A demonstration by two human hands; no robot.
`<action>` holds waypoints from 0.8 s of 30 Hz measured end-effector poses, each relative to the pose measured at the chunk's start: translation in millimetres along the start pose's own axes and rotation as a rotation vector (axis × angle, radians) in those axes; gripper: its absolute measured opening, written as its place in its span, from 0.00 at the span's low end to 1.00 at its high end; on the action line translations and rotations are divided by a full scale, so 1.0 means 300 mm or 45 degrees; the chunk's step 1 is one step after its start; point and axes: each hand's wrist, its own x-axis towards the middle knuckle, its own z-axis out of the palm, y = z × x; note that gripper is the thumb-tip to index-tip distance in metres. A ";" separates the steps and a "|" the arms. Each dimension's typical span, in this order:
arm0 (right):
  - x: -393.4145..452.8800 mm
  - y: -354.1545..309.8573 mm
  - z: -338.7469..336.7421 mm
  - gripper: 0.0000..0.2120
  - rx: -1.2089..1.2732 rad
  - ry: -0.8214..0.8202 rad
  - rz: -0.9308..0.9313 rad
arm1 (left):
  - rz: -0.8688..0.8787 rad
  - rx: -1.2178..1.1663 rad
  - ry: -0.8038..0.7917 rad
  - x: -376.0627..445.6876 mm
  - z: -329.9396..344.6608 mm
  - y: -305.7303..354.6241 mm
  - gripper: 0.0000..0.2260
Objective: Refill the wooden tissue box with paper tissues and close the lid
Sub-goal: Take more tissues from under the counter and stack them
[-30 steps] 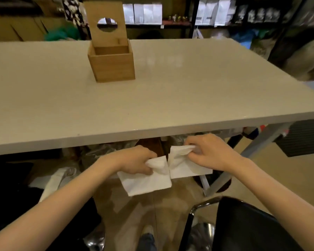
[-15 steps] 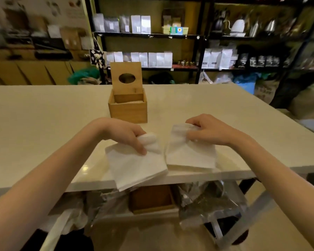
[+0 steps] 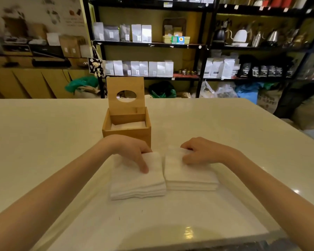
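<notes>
1. Both tissue stacks, held in the air over the table's near edge half a second ago, now lie flat on the cream table (image 3: 43,142), side by side and just touching.
2. Left hand (image 3: 132,151) rests on the left tissue stack (image 3: 136,183), thumb on top; its fingers curl over the far edge, clamped on the stack, their tips hidden.
3. Right hand (image 3: 201,151) presses the right tissue stack (image 3: 190,176), thumb on top, fingers bent over the far edge, gripping it.
4. Just beyond the left hand stands one wooden tissue box (image 3: 126,132), its near lower wall partly hidden by that hand.
5. Its lid (image 3: 125,96) stands upright, with one oval hole.
6. Inside the box, some white tissue shows; how much is hard to tell.
7. Count: two hands, two stacks, one box.
8. Shelves (image 3: 149,45) behind hold blurred pouches and kettles.
</notes>
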 end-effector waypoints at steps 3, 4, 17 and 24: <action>0.008 0.016 0.003 0.10 0.006 -0.017 0.003 | 0.057 0.109 0.101 0.016 0.006 0.001 0.15; 0.009 0.021 0.000 0.08 0.013 -0.028 0.001 | 0.067 0.146 0.142 0.015 0.008 0.003 0.18; -0.025 0.039 -0.079 0.10 0.200 -0.083 -0.113 | 0.310 -0.197 0.376 0.105 0.013 0.133 0.29; -0.036 0.076 -0.085 0.12 0.292 -0.002 -0.112 | 0.374 -0.444 0.256 0.150 0.023 0.125 0.06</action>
